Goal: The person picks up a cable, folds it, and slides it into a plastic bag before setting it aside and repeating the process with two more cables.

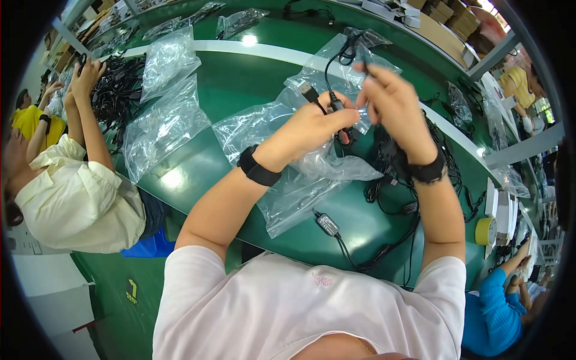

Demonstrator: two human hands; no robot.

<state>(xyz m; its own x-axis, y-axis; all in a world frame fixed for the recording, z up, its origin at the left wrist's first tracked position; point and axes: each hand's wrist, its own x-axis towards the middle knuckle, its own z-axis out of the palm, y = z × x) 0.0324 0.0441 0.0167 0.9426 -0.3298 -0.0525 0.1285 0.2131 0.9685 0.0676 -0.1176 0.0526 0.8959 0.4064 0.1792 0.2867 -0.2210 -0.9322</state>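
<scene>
My left hand (309, 132) is closed around a black USB cable (327, 78), with a flat USB plug (309, 93) sticking out above the thumb side. From there the cable loops up and over toward my right hand (393, 105), slightly blurred, whose thumb and fingers pinch it close beside the left. Something small and reddish shows below my left fingers, too hidden to name. Clear plastic bags (258, 129) lie under and around both hands. A tangled pile of black cables (384, 150) rests beneath my right wrist, and a cable with a small black box (327, 224) lies nearer me.
More clear bags (165, 120) and a heap of black cables (117, 84) lie to the left, by a co-worker in a pale shirt (84, 192). Yellow tape (486, 231) and white boxes (507, 216) stand at the right. A metal post (525, 144) rises beyond the right edge.
</scene>
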